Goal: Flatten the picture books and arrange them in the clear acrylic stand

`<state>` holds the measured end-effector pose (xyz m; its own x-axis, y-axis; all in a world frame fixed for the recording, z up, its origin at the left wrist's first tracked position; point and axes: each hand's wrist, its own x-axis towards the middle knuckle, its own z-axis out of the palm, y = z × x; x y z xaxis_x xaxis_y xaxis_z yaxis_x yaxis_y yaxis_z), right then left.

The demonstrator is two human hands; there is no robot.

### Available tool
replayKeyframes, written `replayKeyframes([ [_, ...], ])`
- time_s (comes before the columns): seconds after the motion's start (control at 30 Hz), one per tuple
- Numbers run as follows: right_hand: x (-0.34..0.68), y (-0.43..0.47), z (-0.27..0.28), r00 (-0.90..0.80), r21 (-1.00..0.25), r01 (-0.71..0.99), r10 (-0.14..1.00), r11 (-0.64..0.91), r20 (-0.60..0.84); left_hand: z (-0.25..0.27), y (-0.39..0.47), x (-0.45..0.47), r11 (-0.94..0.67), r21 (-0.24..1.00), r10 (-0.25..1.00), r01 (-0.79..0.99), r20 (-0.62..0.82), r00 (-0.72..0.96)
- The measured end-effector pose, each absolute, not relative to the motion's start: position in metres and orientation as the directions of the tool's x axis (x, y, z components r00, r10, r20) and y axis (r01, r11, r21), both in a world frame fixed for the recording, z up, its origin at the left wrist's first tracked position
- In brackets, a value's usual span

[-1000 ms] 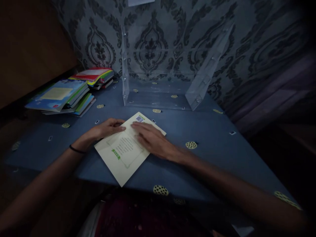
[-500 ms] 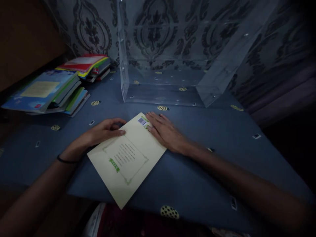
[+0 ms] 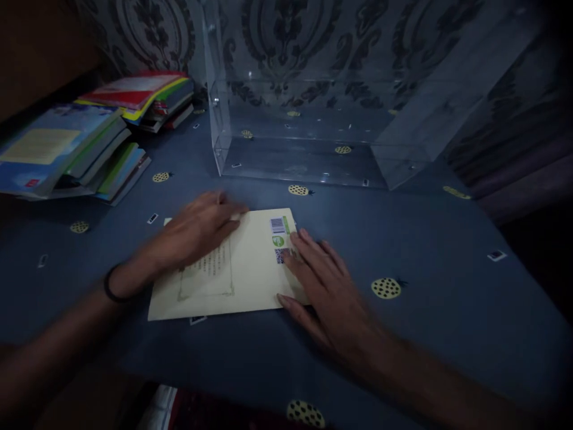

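A cream book (image 3: 255,263) lies on the table with its back cover up, showing a barcode, a green round mark and a framed block of text. My left hand (image 3: 194,230), slightly blurred, reaches over its upper left part with the fingers stretched out, covering some of the text. On the right side of the book rests my right hand (image 3: 326,286), open, its fingers spread along the edge and touching the corner of the printed codes. Neither hand is wrapped round the book.
Behind the book stands a clear acrylic shelf (image 3: 380,161) against the patterned wall. Two stacks of books, a blue-topped one (image 3: 76,131) and a red-topped one (image 3: 129,89), sit at the left. A blue cloth with a pineapple print (image 3: 447,257) covers the table.
The cream book has turned so its long side runs nearly left to right. My left hand has moved further over it, and my right hand has come down and right along its edge.
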<state>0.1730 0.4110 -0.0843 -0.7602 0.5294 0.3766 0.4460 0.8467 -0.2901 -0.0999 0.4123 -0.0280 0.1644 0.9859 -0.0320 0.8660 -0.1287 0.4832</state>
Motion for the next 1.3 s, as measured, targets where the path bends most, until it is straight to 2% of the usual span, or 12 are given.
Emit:
replayKeyframes([
  [0.1,0.161,0.431,-0.074,-0.814,-0.288,0.36,0.45,0.887,0.367,-0.043,0.402,-0.072,-0.23,0.38,0.972,0.896,0.041,0.232],
  [0.23,0.141,0.453,-0.079,-0.819,-0.234,0.331,0.402,0.914,0.409,-0.055,0.392,-0.054,-0.301,0.378,0.947,0.876,0.006,0.323],
  [0.4,0.138,0.463,-0.097,-0.836,-0.156,0.316,0.353,0.936,0.42,-0.053,0.38,-0.082,-0.171,0.391,0.982,0.904,-0.004,0.188],
  [0.57,0.144,0.469,-0.111,-0.84,-0.156,0.317,0.354,0.935,0.411,-0.053,0.344,-0.126,0.04,0.34,0.999,0.94,-0.003,-0.041],
  [0.7,0.142,0.477,-0.125,-0.8,-0.206,0.291,0.356,0.934,0.483,-0.055,0.319,-0.146,0.148,0.308,0.987,0.94,0.007,-0.158],
  [0.93,0.146,0.496,-0.141,-0.823,-0.142,0.307,0.337,0.941,0.457,-0.059,0.315,-0.147,0.16,0.325,0.976,0.932,0.091,-0.199],
  [1.1,0.148,0.499,-0.143,-0.833,-0.099,0.368,0.375,0.925,0.407,-0.057,0.313,-0.147,0.118,0.347,0.978,0.93,0.119,-0.169],
  [1.3,0.166,0.481,-0.144,-0.84,-0.011,0.307,0.276,0.952,0.468,-0.06,0.312,-0.149,0.032,0.319,0.983,0.947,0.163,-0.088],
])
